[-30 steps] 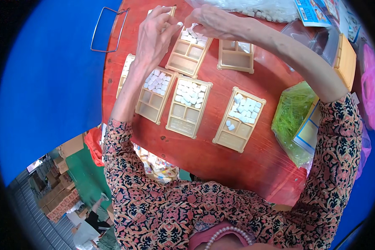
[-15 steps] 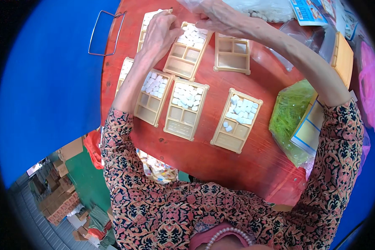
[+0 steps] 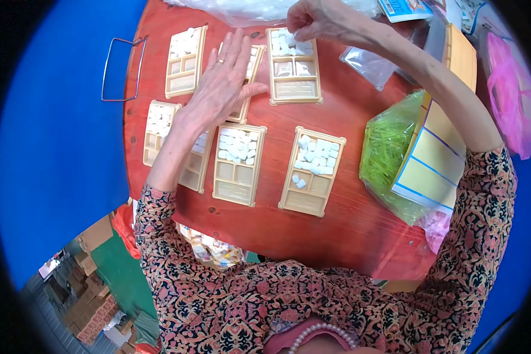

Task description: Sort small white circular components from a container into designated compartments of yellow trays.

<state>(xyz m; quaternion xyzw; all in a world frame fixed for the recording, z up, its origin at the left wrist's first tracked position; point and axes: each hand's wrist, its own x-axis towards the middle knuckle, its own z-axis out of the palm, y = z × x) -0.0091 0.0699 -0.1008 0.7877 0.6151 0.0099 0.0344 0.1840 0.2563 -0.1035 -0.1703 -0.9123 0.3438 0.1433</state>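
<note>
My left hand [image 3: 223,82] is spread open, palm down, above a beige compartment tray that it largely covers. A ring shows on one finger. My right hand [image 3: 318,22] has its fingers pinched together over the far end of another beige tray [image 3: 295,90]. White chunky pieces [image 3: 282,42] fill that end, and the fingertips hide whatever they may hold. Two small middle compartments there contain pale flat items. Nearer to me stand a tray [image 3: 233,192] and, to its right, a second tray [image 3: 302,203], both with white pieces in their far sections; the second has two loose pieces in a small compartment.
More filled trays stand at left, including a back-left tray [image 3: 181,84] and a left-edge tray [image 3: 151,154]. Clear plastic [image 3: 242,13] lies along the far edge. A bag of green shredded filler [image 3: 389,141] and yellow panels [image 3: 433,150] lie right. A wire handle [image 3: 124,69] stands left.
My left hand has opened flat and moved nearer and to the right. My right hand has come closer to the tray beside it. The whole view has shifted, showing more at the far left.
</note>
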